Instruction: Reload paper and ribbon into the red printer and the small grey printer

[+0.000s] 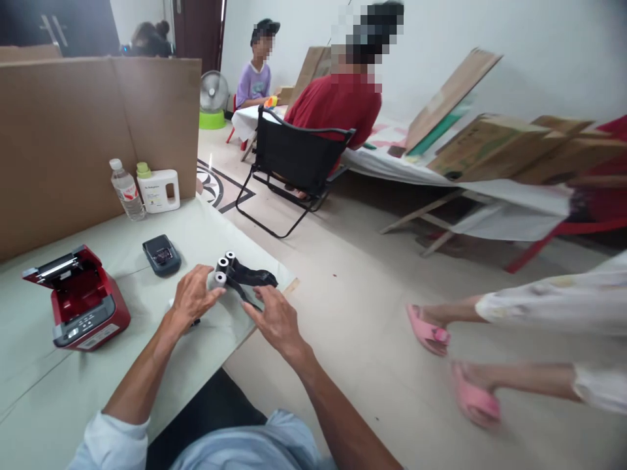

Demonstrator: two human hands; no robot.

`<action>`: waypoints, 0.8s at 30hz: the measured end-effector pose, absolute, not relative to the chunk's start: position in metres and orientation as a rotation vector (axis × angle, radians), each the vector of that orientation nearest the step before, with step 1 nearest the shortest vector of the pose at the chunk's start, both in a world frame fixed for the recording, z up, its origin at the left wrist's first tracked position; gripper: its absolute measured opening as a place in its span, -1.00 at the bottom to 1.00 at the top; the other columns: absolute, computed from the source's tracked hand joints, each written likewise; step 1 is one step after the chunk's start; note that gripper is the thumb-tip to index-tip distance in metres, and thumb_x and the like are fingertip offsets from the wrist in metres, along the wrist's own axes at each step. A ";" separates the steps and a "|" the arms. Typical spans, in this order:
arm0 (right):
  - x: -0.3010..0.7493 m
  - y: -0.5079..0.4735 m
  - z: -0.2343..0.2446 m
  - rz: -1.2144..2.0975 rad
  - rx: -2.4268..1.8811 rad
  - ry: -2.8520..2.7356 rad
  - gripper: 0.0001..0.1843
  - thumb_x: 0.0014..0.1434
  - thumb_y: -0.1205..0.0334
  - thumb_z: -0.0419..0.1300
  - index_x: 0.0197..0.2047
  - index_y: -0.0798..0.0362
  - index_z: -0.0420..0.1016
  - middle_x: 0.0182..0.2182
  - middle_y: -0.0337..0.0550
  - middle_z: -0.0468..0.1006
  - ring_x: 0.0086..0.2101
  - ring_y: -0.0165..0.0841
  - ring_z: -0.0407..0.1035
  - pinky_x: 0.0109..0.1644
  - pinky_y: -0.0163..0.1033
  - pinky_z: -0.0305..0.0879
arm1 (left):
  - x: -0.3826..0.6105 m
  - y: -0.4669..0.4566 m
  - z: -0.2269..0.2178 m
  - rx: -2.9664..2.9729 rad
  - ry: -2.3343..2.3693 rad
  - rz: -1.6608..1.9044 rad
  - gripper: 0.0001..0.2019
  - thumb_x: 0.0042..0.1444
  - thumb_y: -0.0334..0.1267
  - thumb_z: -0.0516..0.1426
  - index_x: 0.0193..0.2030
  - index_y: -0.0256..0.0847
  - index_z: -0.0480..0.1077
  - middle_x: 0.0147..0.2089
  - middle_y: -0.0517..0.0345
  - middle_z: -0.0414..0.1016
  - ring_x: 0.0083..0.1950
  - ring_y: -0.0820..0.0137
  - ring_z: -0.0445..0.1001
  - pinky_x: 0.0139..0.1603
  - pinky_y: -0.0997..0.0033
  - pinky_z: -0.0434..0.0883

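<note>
My left hand (193,294) is closed around a small light-grey roll (217,280) with a dark hole in its end. Right behind it are two more small rolls (226,260) with white ends and dark centres. A wide black strip (255,275) trails from them toward the table's corner. Between thumb and fingers, my right hand (278,316) pinches a narrower black strip (241,292) that runs back to the rolls. Under my left wrist a small dark item (196,322) is mostly hidden.
On the pale table (161,287) stand a red label printer (91,300) with its lid up, a dark handheld device (161,254), a water bottle (128,190) and a white jug (161,191). A cardboard screen (98,143) lines the back. A person in pink slippers (431,333) is at right.
</note>
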State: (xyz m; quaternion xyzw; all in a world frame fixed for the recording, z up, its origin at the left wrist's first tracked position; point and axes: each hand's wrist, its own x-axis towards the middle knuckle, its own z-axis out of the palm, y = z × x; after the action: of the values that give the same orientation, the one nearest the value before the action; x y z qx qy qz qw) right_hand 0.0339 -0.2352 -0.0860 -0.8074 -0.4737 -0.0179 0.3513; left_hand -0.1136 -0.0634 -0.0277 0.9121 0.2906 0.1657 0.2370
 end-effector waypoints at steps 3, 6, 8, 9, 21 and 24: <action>0.034 -0.246 -0.093 0.076 -2.147 -1.243 -0.89 0.28 0.23 0.19 -0.20 0.00 0.56 -0.24 -0.07 0.61 -0.13 -0.17 0.51 -0.07 -0.17 0.39 | -0.092 -0.070 -0.027 2.553 0.830 0.330 -0.73 0.23 -0.22 0.30 0.05 -0.15 0.49 0.10 -0.01 0.61 0.09 0.13 0.59 0.11 0.20 0.48; 0.037 -0.250 -0.093 0.211 -2.065 -1.170 -0.80 0.29 0.22 0.12 -0.28 -0.01 0.57 -0.30 -0.11 0.61 -0.22 -0.21 0.52 -0.12 -0.19 0.38 | -0.088 -0.071 -0.028 2.583 0.840 0.278 -0.76 0.26 -0.31 0.24 0.07 -0.12 0.49 0.11 0.01 0.60 0.11 0.15 0.58 0.09 0.24 0.46; 0.040 -0.252 -0.089 0.311 -1.930 -1.095 -0.76 0.29 0.15 0.12 -0.26 0.01 0.60 -0.31 -0.10 0.64 -0.26 -0.22 0.54 -0.14 -0.17 0.41 | -0.093 -0.071 -0.028 2.599 0.825 0.261 -0.73 0.24 -0.38 0.22 0.07 -0.11 0.49 0.10 0.02 0.59 0.09 0.19 0.58 0.07 0.28 0.46; 0.041 -0.253 -0.086 0.363 -1.854 -1.063 -0.75 0.28 0.11 0.14 -0.24 0.02 0.62 -0.30 -0.09 0.65 -0.26 -0.21 0.55 -0.14 -0.16 0.44 | -0.098 -0.072 -0.026 2.608 0.821 0.248 -0.73 0.23 -0.40 0.21 0.05 -0.11 0.50 0.09 0.03 0.59 0.06 0.21 0.58 0.05 0.30 0.46; -0.044 -0.196 0.016 0.509 -1.153 -1.448 -0.70 0.36 0.37 0.16 0.06 -0.06 0.61 0.04 -0.05 0.64 0.07 -0.23 0.54 0.22 -0.10 0.46 | -0.269 -0.059 0.048 2.450 0.946 1.029 -0.82 0.20 -0.46 0.16 -0.12 -0.19 0.55 -0.07 0.01 0.61 -0.05 0.28 0.59 -0.02 0.28 0.55; -0.091 -0.172 0.028 0.553 -0.951 -1.570 -0.63 0.31 0.47 0.16 0.09 -0.05 0.59 0.02 -0.04 0.64 0.08 -0.23 0.53 0.23 -0.10 0.46 | -0.326 -0.046 0.051 2.315 1.102 1.134 -0.80 0.14 -0.42 0.16 -0.14 -0.19 0.57 -0.08 0.03 0.64 -0.07 0.30 0.61 -0.13 0.36 0.56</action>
State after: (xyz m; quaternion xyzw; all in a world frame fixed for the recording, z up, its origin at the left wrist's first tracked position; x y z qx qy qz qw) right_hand -0.0915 -0.1715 0.0281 -0.4058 -0.6704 0.2360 0.5747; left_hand -0.3257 -0.0463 0.0505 0.8140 0.3876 0.3987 0.1683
